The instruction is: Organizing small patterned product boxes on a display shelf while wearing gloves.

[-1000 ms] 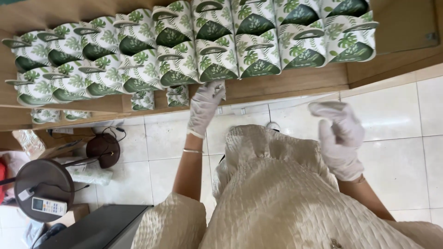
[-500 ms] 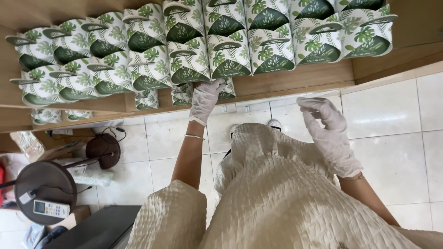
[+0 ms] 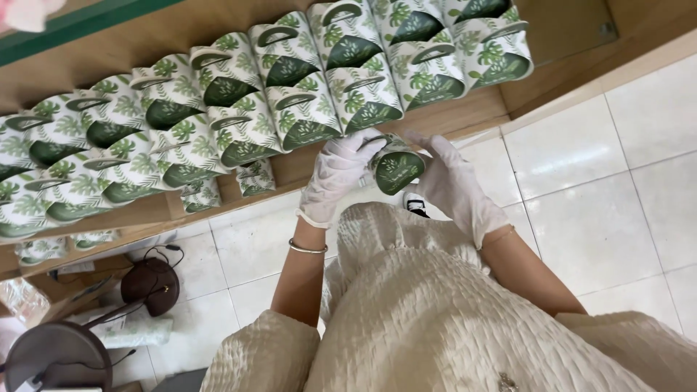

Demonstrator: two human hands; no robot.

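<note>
Both hands, in thin white gloves, meet on one leaf-printed carton: the left hand (image 3: 340, 174) wraps the carton's left side with fingers curled over its top, and the right hand (image 3: 451, 183) cups its right side from behind, so the green-and-white carton (image 3: 396, 165) is gripped between them just in front of the lower edge of the wooden shelf (image 3: 465, 116), below the stacked rows. A judgement on handling: the carton looks like thin folded card with a cut-out handle, so a light, even grip on opposite walls should keep it from creasing, and keeping it level with its dark green panel facing outward would match the neighbouring pieces. Rows of matching cartons (image 3: 290, 94) fill the shelf in two tiers, touching one another, with a few more cartons (image 3: 254, 177) set lower, under the shelf lip. A thin bracelet (image 3: 308, 249) sits on the left wrist. Cream quilted clothing (image 3: 450, 319) fills the lower view and hides the feet, save a dark shoe tip (image 3: 415, 205). White floor tiles (image 3: 617, 189) lie to the right; at lower left stand a dark round stool (image 3: 151, 284) and a cable, near the person's side, where a step back could catch them.
</note>
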